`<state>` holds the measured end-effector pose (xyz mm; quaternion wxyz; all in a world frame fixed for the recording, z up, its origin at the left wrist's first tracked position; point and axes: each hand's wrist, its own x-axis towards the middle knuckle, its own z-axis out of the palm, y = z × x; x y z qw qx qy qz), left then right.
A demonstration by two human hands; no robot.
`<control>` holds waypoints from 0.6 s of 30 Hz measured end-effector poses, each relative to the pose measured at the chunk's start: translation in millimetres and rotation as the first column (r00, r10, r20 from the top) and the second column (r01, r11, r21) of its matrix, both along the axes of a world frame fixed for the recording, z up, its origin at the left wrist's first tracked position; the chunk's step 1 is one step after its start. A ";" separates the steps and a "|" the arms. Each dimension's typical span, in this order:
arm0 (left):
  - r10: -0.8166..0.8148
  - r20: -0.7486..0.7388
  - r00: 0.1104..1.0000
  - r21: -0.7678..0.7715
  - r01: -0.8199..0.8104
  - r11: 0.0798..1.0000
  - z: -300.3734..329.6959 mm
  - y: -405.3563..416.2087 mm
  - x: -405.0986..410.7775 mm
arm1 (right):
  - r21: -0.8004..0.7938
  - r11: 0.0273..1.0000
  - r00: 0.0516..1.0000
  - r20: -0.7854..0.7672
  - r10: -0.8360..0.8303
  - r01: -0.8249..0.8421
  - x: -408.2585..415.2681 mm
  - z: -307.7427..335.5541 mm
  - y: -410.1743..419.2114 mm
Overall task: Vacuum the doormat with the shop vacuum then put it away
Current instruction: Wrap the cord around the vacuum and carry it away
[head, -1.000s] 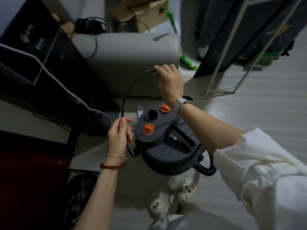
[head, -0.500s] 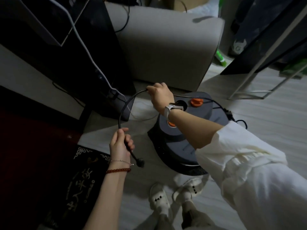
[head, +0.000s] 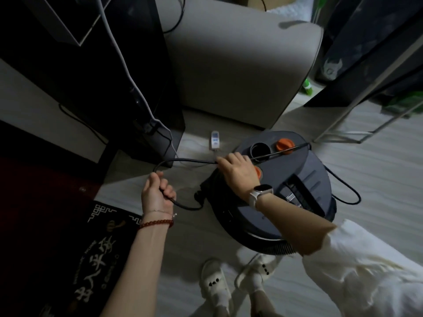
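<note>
While the left hand (head: 158, 193) grips the black power cord (head: 183, 160), the right hand (head: 237, 171) pinches it lower than before, now over the shop vacuum (head: 304, 179) beside the doormat (head: 91, 259).

Left hand (head: 158, 193): fingers curling into a fist, gripping the black cord (head: 183, 159) that is passing through the palm; back of the hand facing up. Left forearm bare, reaching up from the lower edge. Right hand (head: 238, 173): knuckles up, fingers bending down and closing over the same cord further along. Right arm crossing in from the right, forearm bare, white sleeve (head: 366, 273) bunching at the elbow. The two hands are holding well apart.
</note>
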<state>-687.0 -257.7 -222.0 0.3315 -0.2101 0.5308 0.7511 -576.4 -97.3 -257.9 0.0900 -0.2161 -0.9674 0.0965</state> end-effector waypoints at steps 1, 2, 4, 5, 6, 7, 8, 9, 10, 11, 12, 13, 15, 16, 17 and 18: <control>-0.006 0.000 1.000 -0.011 0.006 1.000 -1.1 0.1 1.3 | 0.058 0.998 1.000 0.014 -0.003 0.002 -2.6 5.2 8.9; -0.017 -0.001 1.000 -0.022 0.017 1.000 -2.4 0.2 3.7 | 0.102 0.994 1.000 0.011 -0.025 0.023 -8.9 9.3 18.9; -0.043 -0.019 0.999 -0.031 0.043 0.999 -4.6 2.1 10.1 | 0.169 0.984 0.998 0.037 -0.056 0.049 -31.1 22.9 36.2; -0.053 -0.032 0.998 -0.032 0.052 0.998 -5.3 3.4 12.7 | 0.197 0.980 0.996 0.067 -0.054 0.040 -44.2 30.0 42.2; -0.061 -0.044 0.997 -0.033 0.059 0.998 -5.7 4.5 14.3 | 0.245 0.969 0.994 0.097 -0.057 0.032 -55.4 35.9 45.6; -0.069 -0.052 0.996 -0.034 0.068 0.997 -5.8 4.9 15.0 | 0.278 0.961 0.986 0.154 -0.063 0.018 -62.8 39.9 47.0; -0.081 -0.060 0.995 -0.034 0.079 0.996 -5.6 4.5 15.1 | 0.264 0.964 0.978 0.207 -0.038 -0.018 -67.7 39.2 48.2; -0.092 -0.069 0.993 -0.035 0.090 0.995 -5.9 2.9 15.2 | 0.211 0.977 0.969 0.245 -0.015 -0.038 -71.2 36.5 48.7; -0.107 -0.079 0.991 -0.037 0.104 0.994 -6.1 0.8 15.8 | 0.157 0.987 0.959 0.284 -0.014 -0.032 -74.0 34.3 48.8; -0.125 -0.092 0.988 -0.041 0.122 0.992 -6.1 -1.4 16.7 | 0.119 0.993 0.955 0.295 -0.028 -0.008 -77.8 33.6 48.3; -0.144 -0.105 0.984 -0.041 0.140 0.989 -5.9 -2.6 17.9 | 0.106 0.994 0.956 0.289 -0.049 0.019 -83.6 33.3 47.8; -0.161 -0.117 0.980 -0.036 0.158 0.987 -5.6 -1.8 18.9 | 0.100 0.994 0.960 0.275 -0.059 0.033 -90.7 34.9 47.0; -0.189 -0.131 0.973 -0.021 0.188 0.982 -2.3 3.6 20.7 | 0.075 0.995 0.964 0.255 -0.077 0.060 -103.3 39.6 48.4; -0.188 -0.141 0.972 -0.009 0.189 0.982 -0.1 7.0 20.0 | 0.060 0.996 0.966 0.247 -0.081 0.068 -106.5 39.6 49.8; -0.173 -0.148 0.974 0.005 0.176 0.984 1.9 9.2 18.2 | 0.045 0.996 0.970 0.231 -0.079 0.071 -105.9 38.1 50.5; -0.148 -0.145 0.978 0.017 0.153 0.988 3.7 8.4 15.8 | 0.030 0.997 0.974 0.213 -0.081 0.077 -101.1 35.7 48.2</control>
